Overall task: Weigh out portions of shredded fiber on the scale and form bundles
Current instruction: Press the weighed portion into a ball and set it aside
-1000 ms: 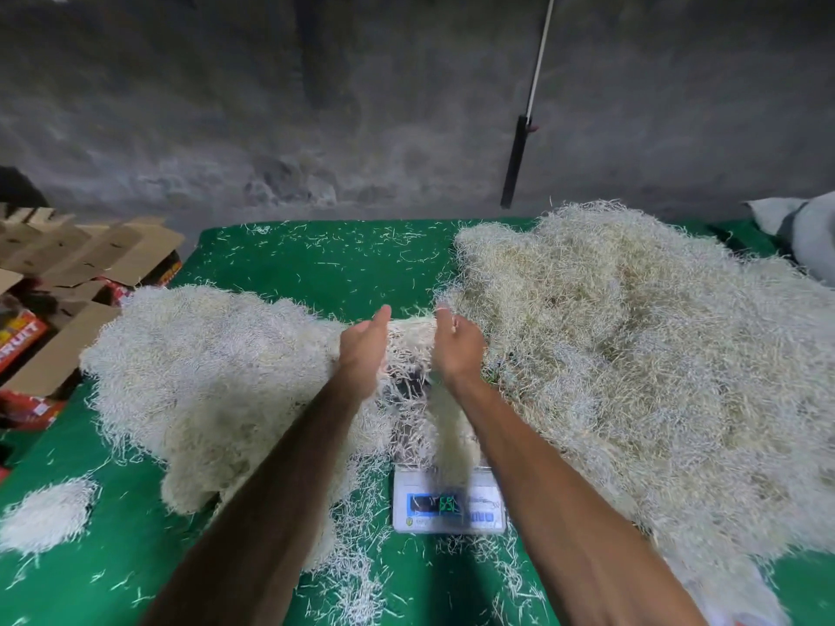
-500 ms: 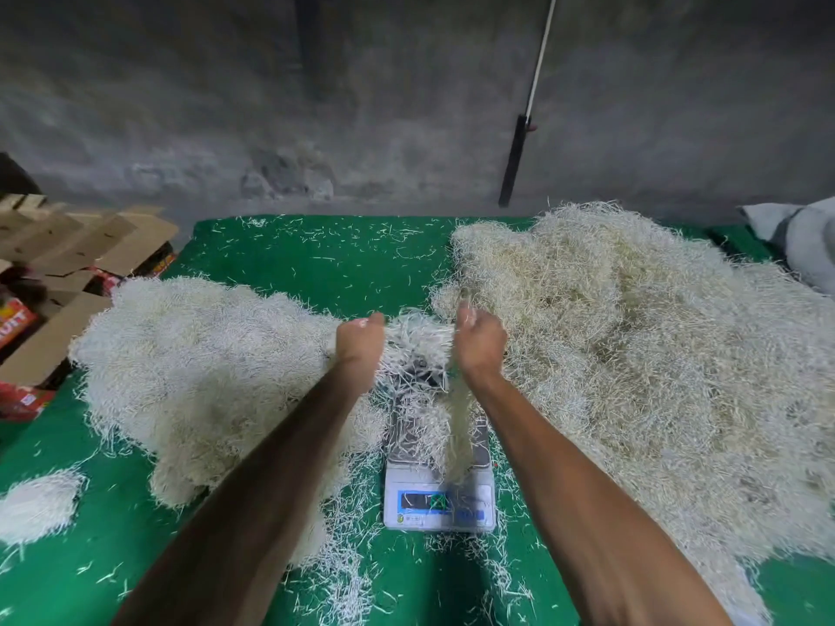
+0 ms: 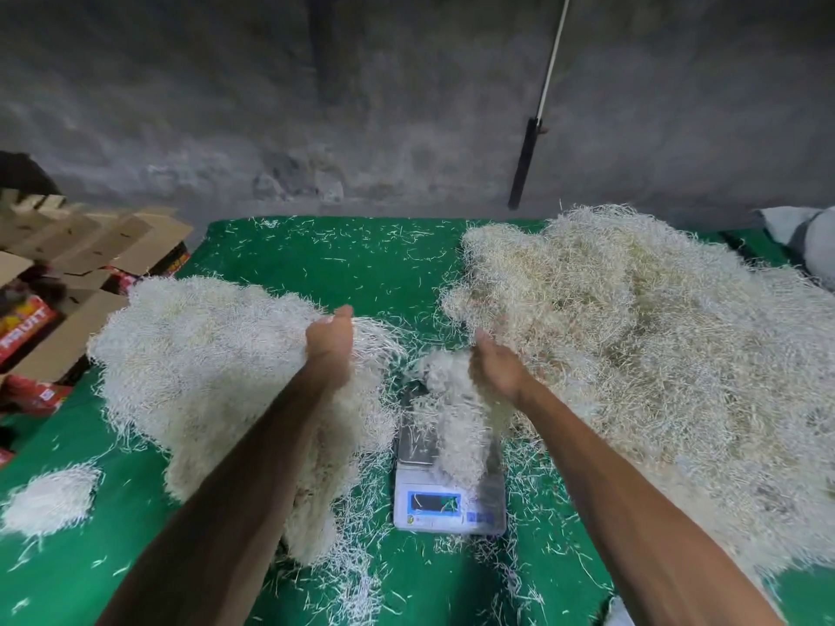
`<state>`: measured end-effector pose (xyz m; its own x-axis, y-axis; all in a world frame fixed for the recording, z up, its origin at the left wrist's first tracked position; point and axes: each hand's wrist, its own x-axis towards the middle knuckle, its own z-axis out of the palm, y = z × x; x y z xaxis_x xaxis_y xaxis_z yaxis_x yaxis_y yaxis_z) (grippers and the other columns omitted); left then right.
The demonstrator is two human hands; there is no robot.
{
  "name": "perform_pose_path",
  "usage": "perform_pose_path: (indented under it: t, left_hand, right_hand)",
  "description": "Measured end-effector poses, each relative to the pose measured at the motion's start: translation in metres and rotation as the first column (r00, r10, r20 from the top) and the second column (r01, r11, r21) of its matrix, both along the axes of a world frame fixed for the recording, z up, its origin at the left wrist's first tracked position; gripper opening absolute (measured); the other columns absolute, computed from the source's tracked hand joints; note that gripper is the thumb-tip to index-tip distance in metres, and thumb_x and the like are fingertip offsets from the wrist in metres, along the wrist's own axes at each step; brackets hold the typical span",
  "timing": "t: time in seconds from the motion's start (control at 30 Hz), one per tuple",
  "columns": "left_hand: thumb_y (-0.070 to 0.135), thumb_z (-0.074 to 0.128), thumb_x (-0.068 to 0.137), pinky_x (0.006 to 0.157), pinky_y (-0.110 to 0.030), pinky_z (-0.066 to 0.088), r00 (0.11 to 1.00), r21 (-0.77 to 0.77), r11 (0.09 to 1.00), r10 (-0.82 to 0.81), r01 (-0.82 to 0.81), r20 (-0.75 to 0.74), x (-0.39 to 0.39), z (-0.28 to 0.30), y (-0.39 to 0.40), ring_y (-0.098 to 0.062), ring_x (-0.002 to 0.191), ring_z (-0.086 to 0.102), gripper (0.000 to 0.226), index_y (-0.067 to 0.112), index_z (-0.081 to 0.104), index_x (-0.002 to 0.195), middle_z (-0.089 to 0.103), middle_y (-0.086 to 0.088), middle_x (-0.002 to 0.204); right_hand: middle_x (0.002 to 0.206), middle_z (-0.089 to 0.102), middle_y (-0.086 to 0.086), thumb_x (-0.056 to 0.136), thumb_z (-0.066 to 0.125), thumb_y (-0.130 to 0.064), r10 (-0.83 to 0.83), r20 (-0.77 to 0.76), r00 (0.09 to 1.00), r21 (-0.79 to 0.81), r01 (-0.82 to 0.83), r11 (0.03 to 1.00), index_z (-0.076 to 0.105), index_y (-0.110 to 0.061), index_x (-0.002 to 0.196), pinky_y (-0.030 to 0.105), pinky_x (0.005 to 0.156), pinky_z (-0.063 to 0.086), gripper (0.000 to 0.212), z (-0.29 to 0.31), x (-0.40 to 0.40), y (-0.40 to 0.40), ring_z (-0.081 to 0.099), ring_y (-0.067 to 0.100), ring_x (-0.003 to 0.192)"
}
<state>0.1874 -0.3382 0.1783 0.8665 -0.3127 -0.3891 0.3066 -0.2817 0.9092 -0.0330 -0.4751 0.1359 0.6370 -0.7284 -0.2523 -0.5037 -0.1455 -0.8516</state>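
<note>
Hands, two point(image 3: 329, 341) point(image 3: 494, 370), over one scale point(image 3: 449, 499) (three fiber heaps point(image 3: 203, 354) point(image 3: 632, 354) point(image 3: 47, 499))

The table point(image 3: 316, 259) was covered in a green cloth, littered all over with loose white strands. A big pale fiber heap point(image 3: 655, 354) took up the right side, and a whiter heap point(image 3: 203, 354) sat on the left. Between them, near the front, stood a small digital scale point(image 3: 447, 503) with some fiber on its pan. A little separate clump point(image 3: 49, 499) lay at the front left edge.
</note>
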Motion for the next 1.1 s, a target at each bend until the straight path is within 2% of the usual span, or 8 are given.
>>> perform_pose_path:
  t: [0.1, 0.23, 0.37, 0.47, 0.6, 0.73, 0.87, 1.1]
  left_hand:
    - [0.049, 0.063, 0.095, 0.097, -0.041, 0.046, 0.999, -0.052, 0.998, -0.047, 0.046, -0.018, -0.015, 0.005, -0.003, -0.022, 0.107, 0.059, 0.073, 0.007, 0.039, 0.150, 0.060, -0.007, 0.121]
    - [0.054, 0.050, 0.097, 0.098, -0.047, 0.048, 0.972, -0.085, 0.976, -0.211, 0.202, -0.104, -0.034, 0.023, -0.010, -0.026, 0.109, 0.061, 0.056, 0.011, 0.053, 0.133, 0.060, -0.011, 0.125]
    - [0.034, 0.044, 0.098, 0.075, -0.036, 0.056, 0.847, -0.305, 0.829, -0.521, 0.470, -0.111, -0.072, 0.051, -0.030, -0.020, 0.088, 0.066, 0.036, 0.008, 0.061, 0.116, 0.062, -0.012, 0.111]
    - [0.039, 0.055, 0.100, 0.088, -0.033, 0.055, 0.842, -0.105, 0.845, -0.497, 0.525, 0.210, -0.084, 0.063, -0.042, -0.012, 0.095, 0.061, 0.022, 0.021, 0.065, 0.108, 0.065, 0.016, 0.100]
    - [0.046, 0.042, 0.106, 0.076, -0.033, 0.058, 0.830, 0.002, 0.889, -0.428, 0.457, 0.359, -0.085, 0.050, -0.053, -0.021, 0.094, 0.061, 0.035, 0.015, 0.056, 0.111, 0.061, 0.004, 0.102]
    - [0.044, 0.044, 0.105, 0.082, -0.036, 0.056, 0.444, 0.412, 0.517, -0.856, 0.750, 0.266, -0.115, -0.009, -0.054, -0.016, 0.096, 0.064, 0.040, 0.032, 0.044, 0.143, 0.054, 0.009, 0.136]
    - [0.038, 0.061, 0.100, 0.117, -0.051, 0.034, 0.187, 0.673, 0.250, -0.968, 0.697, 0.166, -0.123, -0.070, -0.037, -0.022, 0.127, 0.056, 0.035, 0.026, 0.063, 0.133, 0.056, 0.004, 0.143]
    - [0.008, 0.051, 0.095, 0.091, -0.033, 0.052, 0.239, 0.862, 0.273, -0.954, 0.426, 0.184, -0.119, -0.097, -0.017, -0.022, 0.112, 0.058, 0.026, 0.007, 0.067, 0.116, 0.062, -0.013, 0.123]
  right_hand:
    - [0.110, 0.071, 0.024, 0.106, 0.020, -0.060, 0.105, -0.188, 0.977, -0.197, -0.142, 0.970, 0.073, -0.003, 0.107, 0.041, 0.094, 0.052, 0.079, 0.011, -0.005, 0.001, 0.068, 0.031, 0.094]
    - [0.132, 0.067, 0.008, 0.100, 0.036, -0.069, 0.052, -0.084, 0.995, -0.540, -0.089, 0.837, 0.065, -0.018, 0.130, 0.046, 0.097, 0.054, 0.065, 0.035, -0.008, 0.002, 0.066, 0.021, 0.106]
    - [0.138, 0.047, -0.020, 0.082, 0.072, -0.064, 0.277, 0.188, 0.942, -0.247, -0.227, 0.942, 0.039, -0.044, 0.151, 0.022, 0.084, 0.051, 0.079, 0.061, 0.006, 0.019, 0.057, -0.001, 0.107]
    - [0.109, 0.069, 0.002, 0.092, 0.073, -0.037, 0.141, 0.249, 0.958, -0.282, -0.068, 0.957, 0.064, -0.018, 0.131, 0.031, 0.076, 0.055, 0.044, 0.070, 0.005, 0.011, 0.061, 0.008, 0.084]
    - [0.092, 0.067, 0.013, 0.099, 0.065, -0.028, -0.143, 0.426, 0.893, -0.059, 0.185, 0.981, 0.067, 0.001, 0.103, 0.036, 0.074, 0.057, 0.029, 0.087, -0.016, -0.022, 0.059, 0.025, 0.075]
    - [0.080, 0.058, 0.001, 0.097, 0.068, -0.030, -0.252, 0.520, 0.816, 0.128, 0.217, 0.968, 0.064, 0.007, 0.097, 0.041, 0.084, 0.052, 0.038, 0.105, -0.031, -0.038, 0.052, 0.022, 0.079]
    - [0.080, 0.056, 0.001, 0.099, 0.067, -0.020, -0.356, 0.591, 0.724, 0.287, 0.224, 0.931, 0.064, 0.003, 0.105, 0.031, 0.075, 0.046, 0.024, 0.116, -0.049, -0.051, 0.049, 0.014, 0.073]
    - [0.064, 0.044, 0.000, 0.095, 0.055, 0.000, -0.674, 0.514, 0.530, 0.427, 0.523, 0.737, 0.047, -0.013, 0.071, 0.021, 0.043, 0.036, 0.029, 0.108, -0.101, -0.100, 0.039, 0.011, 0.055]
